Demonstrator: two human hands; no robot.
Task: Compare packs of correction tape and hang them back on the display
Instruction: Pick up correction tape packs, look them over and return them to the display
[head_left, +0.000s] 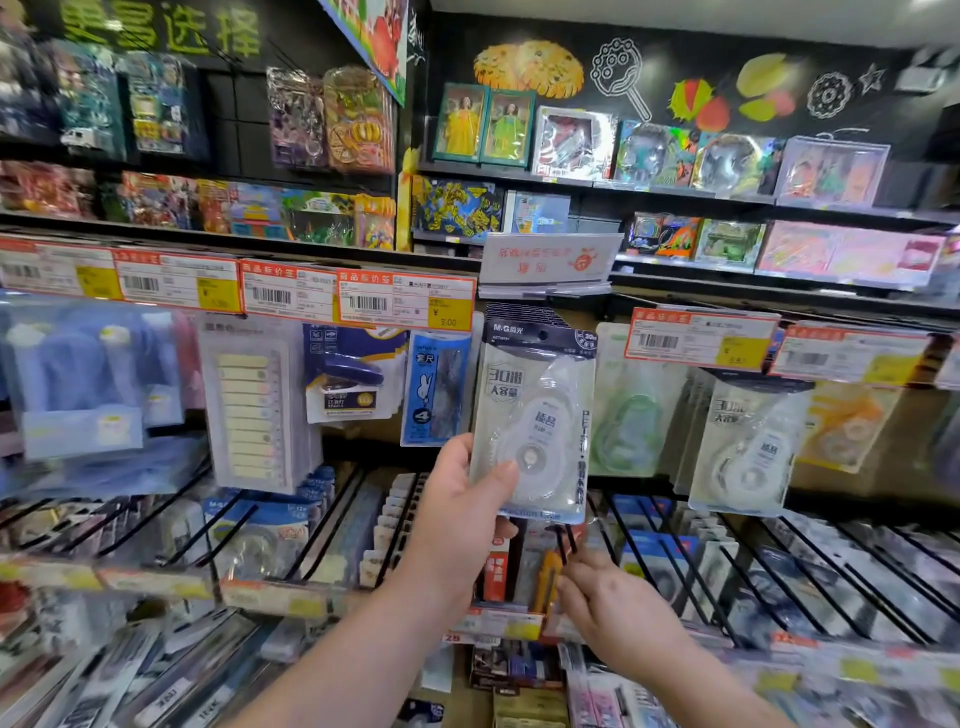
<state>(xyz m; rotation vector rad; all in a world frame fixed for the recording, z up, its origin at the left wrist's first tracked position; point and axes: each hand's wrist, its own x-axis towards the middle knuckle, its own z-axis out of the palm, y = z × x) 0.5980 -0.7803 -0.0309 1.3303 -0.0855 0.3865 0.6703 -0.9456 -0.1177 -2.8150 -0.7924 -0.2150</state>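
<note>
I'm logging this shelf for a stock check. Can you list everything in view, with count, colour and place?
correction tape pack: one, white with dark header, centre, held up at the display.
hanging tape pack: front of a stack, white, right of centre.
green tape pack: one, green, between those two.
stapler pack: one, blue, left of centre.
ruler pack: one, blue, left of the held pack.
price tags: at least six, orange-white-yellow, along the rails.
doll boxes: two, teal, upper shelf.
wire hooks: many, black, lower rows.
left hand: grips the correction tape pack's lower left.
right hand: at the lower hooks, grip unclear.
</note>
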